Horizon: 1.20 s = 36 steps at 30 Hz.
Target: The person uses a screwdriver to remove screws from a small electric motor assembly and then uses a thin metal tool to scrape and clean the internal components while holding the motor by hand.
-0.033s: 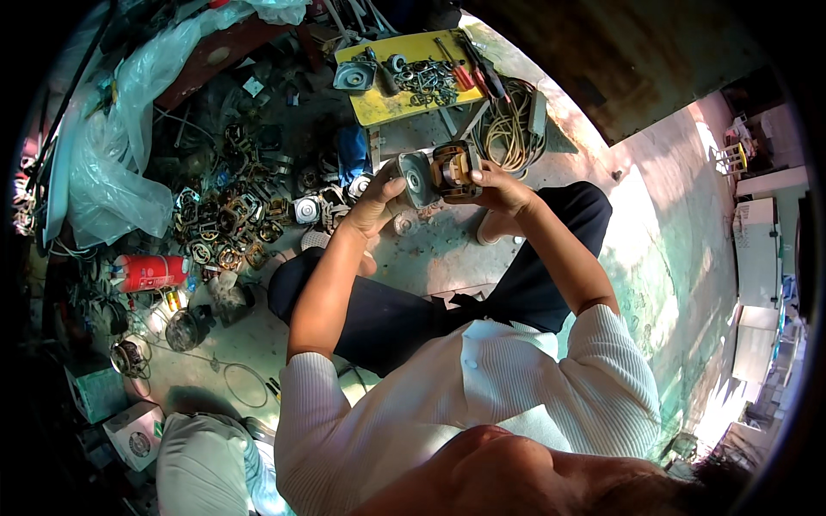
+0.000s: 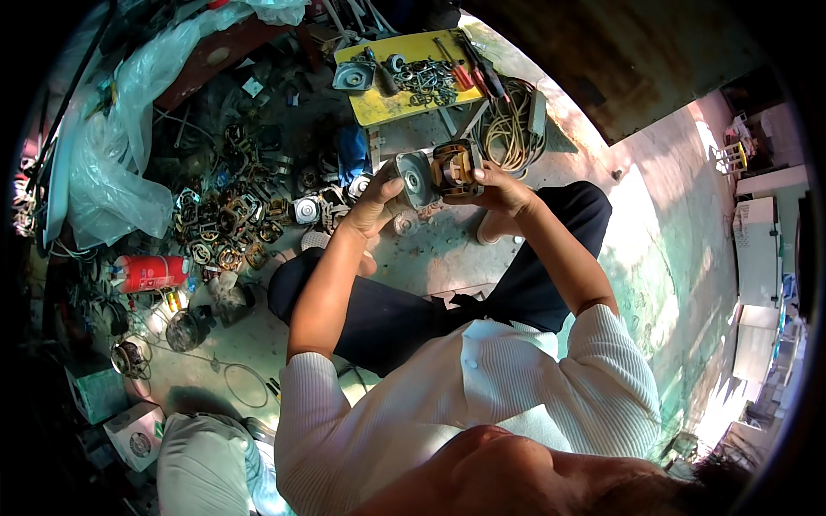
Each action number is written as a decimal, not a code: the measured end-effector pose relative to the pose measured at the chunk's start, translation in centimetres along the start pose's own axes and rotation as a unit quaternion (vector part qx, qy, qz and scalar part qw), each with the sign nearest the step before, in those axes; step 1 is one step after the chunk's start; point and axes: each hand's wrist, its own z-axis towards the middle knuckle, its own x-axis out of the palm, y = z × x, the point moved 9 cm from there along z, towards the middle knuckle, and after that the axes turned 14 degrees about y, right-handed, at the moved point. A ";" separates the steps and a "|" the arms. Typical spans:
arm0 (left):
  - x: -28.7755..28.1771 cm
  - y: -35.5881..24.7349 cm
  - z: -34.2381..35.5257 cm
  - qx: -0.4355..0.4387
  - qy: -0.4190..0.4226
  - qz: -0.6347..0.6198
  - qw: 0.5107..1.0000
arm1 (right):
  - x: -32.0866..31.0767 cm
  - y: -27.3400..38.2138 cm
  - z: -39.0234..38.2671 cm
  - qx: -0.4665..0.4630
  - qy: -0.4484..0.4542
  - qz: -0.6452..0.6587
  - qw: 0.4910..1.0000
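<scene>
Between my raised hands are two motor parts held side by side, very close together. My left hand (image 2: 375,210) grips a square grey metal housing cover (image 2: 415,181) with a round centre, thumb across its left side. My right hand (image 2: 501,187) is closed on a dark motor stator with copper-coloured windings (image 2: 452,168), gripping its right side. Whether the cover and stator touch is hard to tell. My forearms come up over my crossed, dark-trousered legs.
A yellow board (image 2: 387,107) carries screwdrivers, hardware and another grey cover. Coiled cable (image 2: 512,138) lies beside it. Several stators (image 2: 228,215) pile up at left, near a red cylinder (image 2: 155,273) and a plastic sheet (image 2: 120,163). Someone's grey-clothed body (image 2: 202,464) shows at lower left.
</scene>
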 end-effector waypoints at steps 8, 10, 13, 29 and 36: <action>0.3 -0.9 -0.2 0.070 0.036 -0.062 0.995 | 0.3 -1.4 0.2 -0.154 0.017 0.192 0.969; 0.9 -1.2 -0.1 0.079 0.048 -0.071 0.993 | 1.0 -1.6 0.2 -0.169 0.050 0.207 0.962; 0.1 -0.6 -0.4 0.051 0.040 -0.079 0.995 | 0.8 -1.4 0.1 -0.162 0.030 0.167 0.972; -0.2 0.6 -1.0 -0.042 -0.086 0.043 0.995 | 0.6 0.6 1.0 -0.061 -0.141 -0.257 0.954; -1.1 0.7 -1.3 -0.025 -0.110 0.042 0.993 | -1.5 -0.5 1.4 -0.156 -0.239 -0.320 0.903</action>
